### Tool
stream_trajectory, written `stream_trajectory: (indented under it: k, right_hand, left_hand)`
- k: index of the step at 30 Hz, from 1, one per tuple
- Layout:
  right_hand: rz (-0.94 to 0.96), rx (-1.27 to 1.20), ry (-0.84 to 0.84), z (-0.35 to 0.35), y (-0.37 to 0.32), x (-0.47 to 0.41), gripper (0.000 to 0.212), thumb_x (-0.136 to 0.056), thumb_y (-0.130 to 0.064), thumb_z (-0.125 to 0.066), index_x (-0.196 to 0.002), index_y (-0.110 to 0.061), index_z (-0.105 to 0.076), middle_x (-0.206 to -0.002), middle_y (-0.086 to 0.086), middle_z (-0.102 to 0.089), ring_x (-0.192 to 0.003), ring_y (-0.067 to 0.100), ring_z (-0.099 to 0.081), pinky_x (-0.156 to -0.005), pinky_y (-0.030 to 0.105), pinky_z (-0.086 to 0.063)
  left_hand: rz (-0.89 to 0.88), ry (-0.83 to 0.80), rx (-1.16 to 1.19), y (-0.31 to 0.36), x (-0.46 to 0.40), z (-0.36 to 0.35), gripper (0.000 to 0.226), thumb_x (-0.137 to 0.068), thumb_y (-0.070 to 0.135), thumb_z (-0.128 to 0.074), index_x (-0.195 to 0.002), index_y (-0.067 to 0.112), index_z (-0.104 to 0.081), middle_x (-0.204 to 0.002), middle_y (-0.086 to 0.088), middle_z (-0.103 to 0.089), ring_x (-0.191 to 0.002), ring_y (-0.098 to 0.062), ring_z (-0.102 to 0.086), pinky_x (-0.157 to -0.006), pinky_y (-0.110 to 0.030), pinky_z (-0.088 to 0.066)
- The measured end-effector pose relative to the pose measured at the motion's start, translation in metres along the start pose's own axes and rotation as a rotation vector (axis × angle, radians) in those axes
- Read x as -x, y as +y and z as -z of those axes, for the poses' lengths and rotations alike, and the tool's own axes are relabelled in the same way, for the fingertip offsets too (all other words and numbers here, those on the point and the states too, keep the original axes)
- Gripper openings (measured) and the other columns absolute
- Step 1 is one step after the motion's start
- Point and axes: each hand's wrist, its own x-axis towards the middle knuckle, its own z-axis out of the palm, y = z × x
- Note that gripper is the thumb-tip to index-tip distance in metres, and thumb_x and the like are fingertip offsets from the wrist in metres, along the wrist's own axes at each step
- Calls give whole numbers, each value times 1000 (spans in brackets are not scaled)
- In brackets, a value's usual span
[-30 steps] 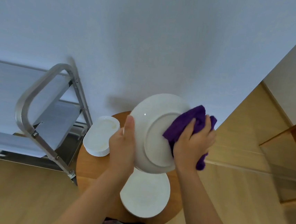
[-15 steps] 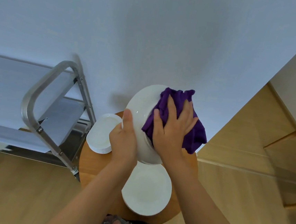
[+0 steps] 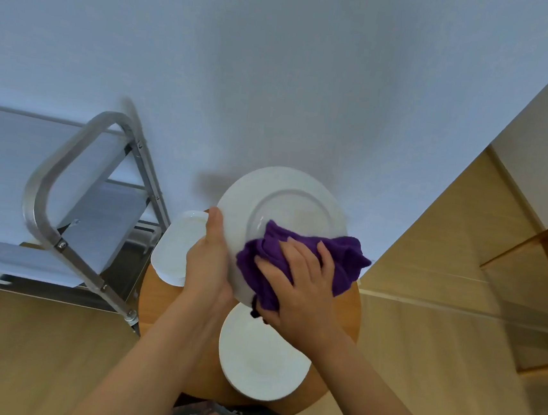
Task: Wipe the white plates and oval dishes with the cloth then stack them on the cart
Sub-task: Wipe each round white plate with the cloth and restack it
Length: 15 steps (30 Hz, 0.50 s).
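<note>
Left hand [image 3: 209, 261] grips the raised plate's [image 3: 286, 208] left rim, thumb along the edge, tilting it above the round wooden table [image 3: 346, 311]. Right hand [image 3: 301, 287] presses the purple cloth [image 3: 344, 261] flat against the plate's lower face, fingers spread. Judgement: work outward in circles to the rim, the left-hand grip firm. Count, left to right: one metal cart [image 3: 67, 187]; one stack of oval dishes [image 3: 175, 248], number unclear; one held plate; one plate stack [image 3: 261, 363] on the table; one cloth.
</note>
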Motion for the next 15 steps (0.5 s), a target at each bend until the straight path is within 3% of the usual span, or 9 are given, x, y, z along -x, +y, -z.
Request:
stream_trajectory:
  k: [3, 6, 7, 9, 11, 13, 15]
  right_hand:
    - [50, 34, 41, -1, 23, 21, 45, -74, -38, -57, -116, -23, -49, -121, 4, -44, -112, 24, -46, -103, 49, -27]
    - [-58, -42, -37, -3, 39, 30, 43, -70, -34, -59, -109, -20, -54, -115, 6, -52, -101, 24, -51, -90, 45, -40]
    - [-236, -176, -84, 0, 41, 27, 37, -71, -31, -59, -105, -18, -58, -112, 9, -58, -94, 26, -56, -81, 42, -45]
    - [-829, -668, -80, 11, 39, 17, 17, -77, -26, -56, -91, -22, -62, -96, 11, -69, -73, 28, -66, -60, 39, -52]
    - [-1322, -957, 8, 17, 44, 10, 13, -73, -29, -52, -84, -26, -58, -71, 5, -71, -66, 28, -67, -62, 44, -54]
    - [-1578, -1212, 80, 22, 54, 7, 22, -70, -40, -61, -82, -22, -64, -68, 2, -69, -70, 25, -66, -69, 42, -53]
    - [-1668, -1506, 83, 30, 60, -1, 37, -67, -58, -70, -73, -21, -74, -72, 2, -70, -68, 19, -69, -64, 34, -55]
  left_hand:
    - [-87, 2, -107, 2, -11, 4, 48, -78, 75, -47, -80, 29, -59, -83, 3, -69, -86, -21, -63, -88, -48, -52]
    - [-144, -23, -190, 1, -15, 4, 45, -81, 73, -43, -77, 31, -58, -83, 5, -67, -87, -18, -62, -89, -46, -51]
    - [-181, -35, -217, 0, -15, 3, 45, -83, 71, -42, -75, 29, -58, -81, 4, -65, -85, -18, -61, -87, -44, -51]
    - [-323, -42, -307, -3, -12, 2, 56, -85, 68, -44, -71, 16, -60, -71, 2, -61, -75, -19, -57, -74, -38, -49]
    - [-544, -58, -471, -6, -7, 2, 67, -79, 71, -43, -67, 6, -56, -62, -2, -56, -63, -19, -52, -63, -36, -45]
    - [-800, -131, -696, -9, -1, 2, 66, -73, 75, -37, -57, 11, -43, -52, 0, -44, -50, -16, -41, -52, -33, -38]
    - [-1177, -202, -940, -13, 3, 1, 69, -80, 77, -31, -51, 15, -35, -44, 3, -34, -41, -12, -30, -41, -31, -30]
